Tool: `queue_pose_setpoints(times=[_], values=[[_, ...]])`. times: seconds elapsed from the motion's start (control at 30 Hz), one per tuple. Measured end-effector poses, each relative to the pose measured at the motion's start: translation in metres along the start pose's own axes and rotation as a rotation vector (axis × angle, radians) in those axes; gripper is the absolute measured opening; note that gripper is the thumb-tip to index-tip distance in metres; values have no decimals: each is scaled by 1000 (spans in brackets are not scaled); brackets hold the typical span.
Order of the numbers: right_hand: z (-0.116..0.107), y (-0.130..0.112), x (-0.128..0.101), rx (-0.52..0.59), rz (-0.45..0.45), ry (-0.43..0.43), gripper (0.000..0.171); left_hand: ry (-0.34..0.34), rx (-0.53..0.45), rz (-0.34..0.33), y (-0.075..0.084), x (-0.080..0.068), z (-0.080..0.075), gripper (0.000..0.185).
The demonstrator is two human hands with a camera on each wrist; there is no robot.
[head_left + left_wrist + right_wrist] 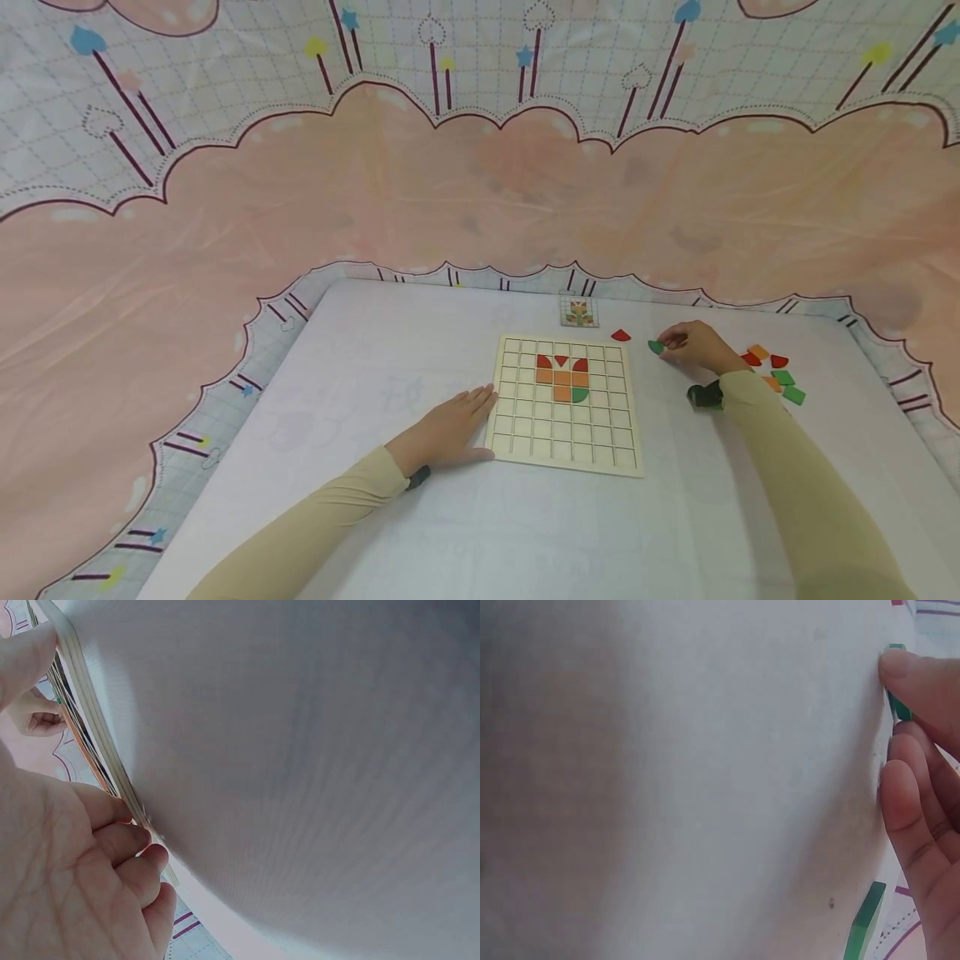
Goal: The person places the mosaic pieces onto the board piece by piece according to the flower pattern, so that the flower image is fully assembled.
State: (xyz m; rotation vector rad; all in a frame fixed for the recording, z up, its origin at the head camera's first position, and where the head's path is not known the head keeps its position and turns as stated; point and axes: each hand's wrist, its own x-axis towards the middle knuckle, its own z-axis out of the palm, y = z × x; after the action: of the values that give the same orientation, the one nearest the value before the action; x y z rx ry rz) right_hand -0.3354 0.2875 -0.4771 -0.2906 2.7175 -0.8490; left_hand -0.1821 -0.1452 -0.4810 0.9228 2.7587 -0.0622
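Observation:
A pale wooden grid board point(517, 427) lies on the white table, with several red and orange pieces and one green quarter-round piece point(580, 395) set in its upper middle squares. My left hand point(447, 427) rests flat beside it, fingertips and thumb touching its left edge. In the left wrist view that hand point(82, 847) has its fingers against the board's side edge point(105, 735). To the right of the board, my right hand point(693, 343) pinches a green rounded piece point(656, 347) between thumb and fingers. The right wrist view shows this green piece point(900, 703) partly covered by the thumb.
A small picture card point(579, 312) lies behind the board. One red piece point(621, 335) sits near the board's top right corner. Loose red, orange and green pieces point(783, 377) are scattered beyond my right wrist. A patterned cloth point(465, 200) surrounds the table.

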Motion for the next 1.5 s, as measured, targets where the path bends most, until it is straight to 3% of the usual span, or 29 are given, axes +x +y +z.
queue_pose_setpoints(times=[0.37, 0.7, 1.13, 1.37, 1.5], values=[[7, -9, -6, -17, -130, 2, 27, 3, -4, -1, 1, 0, 0, 87], [19, -42, -13, 44, -271, -15, 27, -8, 4, -11, 1, 1, 0, 88], [60, -101, -13, 71, -391, -120, 22, -20, 5, -11, 1, 1, -2, 88], [82, -121, -9, 129, -519, -184, 20, -4, -28, -2, 2, -1, -4, 88], [90, -131, -8, 150, -541, -207, 21, -4, -29, -3, 3, -1, -5, 88]])
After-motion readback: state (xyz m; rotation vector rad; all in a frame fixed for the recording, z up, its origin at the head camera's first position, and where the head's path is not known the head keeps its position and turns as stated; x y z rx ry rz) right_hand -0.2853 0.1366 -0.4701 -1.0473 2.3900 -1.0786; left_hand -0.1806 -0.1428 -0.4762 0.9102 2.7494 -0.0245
